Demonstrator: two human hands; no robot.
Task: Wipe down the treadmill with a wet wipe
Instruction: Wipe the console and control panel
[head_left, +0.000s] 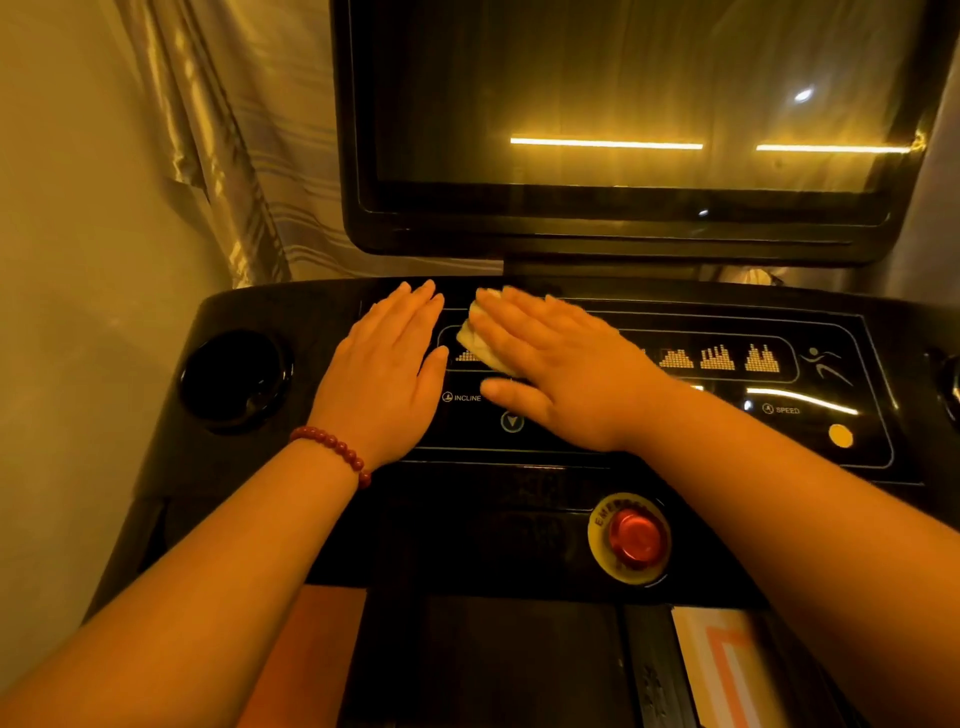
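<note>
Right hand (556, 364) flat, pressing wet wipe (480, 345) onto treadmill console (571, 483); left hand (387, 374) flat beside, fingers straight.

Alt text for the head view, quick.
The right hand presses a wet wipe flat on the treadmill's control panel, beside the left hand resting flat. A dark screen stands above; a red emergency button sits below.

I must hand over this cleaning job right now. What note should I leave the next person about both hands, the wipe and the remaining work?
Left hand: flat on the console panel, holding nothing.
Right hand: straight fingers press the wet wipe onto the panel above the INCLINE label.
Done: the wipe is at work on the panel; which parts are clean cannot be told.
Left: probably the rest of the panel, the screen, the cup holder, the red emergency button.
</note>
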